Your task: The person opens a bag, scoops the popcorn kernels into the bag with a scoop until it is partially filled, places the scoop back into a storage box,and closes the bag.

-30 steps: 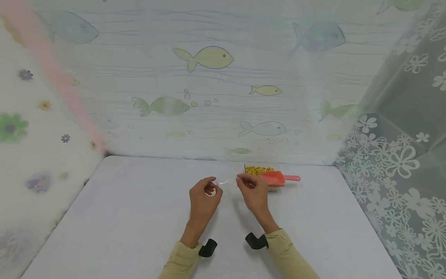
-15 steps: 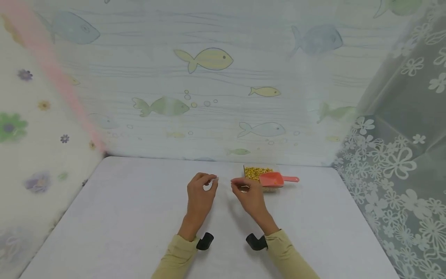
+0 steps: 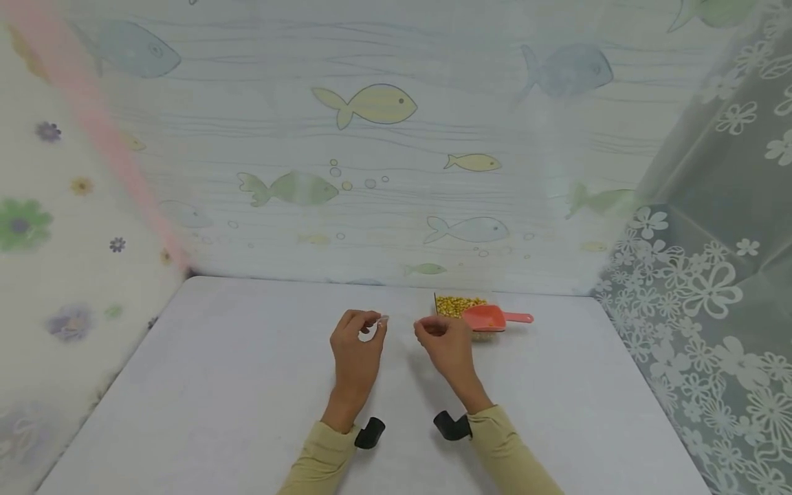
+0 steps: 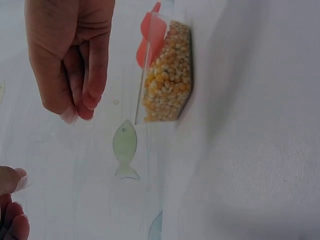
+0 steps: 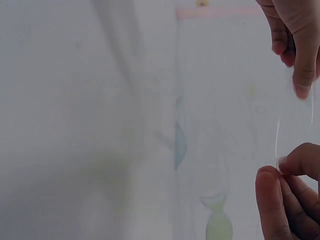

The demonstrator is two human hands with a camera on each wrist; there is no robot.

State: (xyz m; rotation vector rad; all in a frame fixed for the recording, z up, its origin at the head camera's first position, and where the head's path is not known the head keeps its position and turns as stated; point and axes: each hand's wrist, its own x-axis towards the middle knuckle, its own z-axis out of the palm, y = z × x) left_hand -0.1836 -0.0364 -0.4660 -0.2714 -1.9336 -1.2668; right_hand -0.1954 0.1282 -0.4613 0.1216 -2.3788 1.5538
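A clear, thin piece of plastic (image 5: 278, 132) spans the gap between the two hands, its edges catching light in the right wrist view. My left hand (image 3: 357, 354) pinches one side between thumb and fingers; my right hand (image 3: 450, 346) pinches the other. Both are held above the white table, a little apart. In the left wrist view the right hand (image 4: 72, 55) is seen at the top and only fingertips of the left hand (image 4: 11, 200) show at the lower left. Whether the plastic is a bag or a sheet I cannot tell.
Just beyond the right hand stands a clear box (image 4: 144, 95) of corn kernels (image 4: 167, 82). A red scoop (image 3: 485, 317) lies across its top, handle pointing right. Behind the white table (image 3: 216, 385) hangs a fish-patterned curtain (image 3: 371, 220).
Both hands keep their pinch. The left hand has moved slightly left, and its fingers have shifted their hold on the plastic. The box and scoop stay put.
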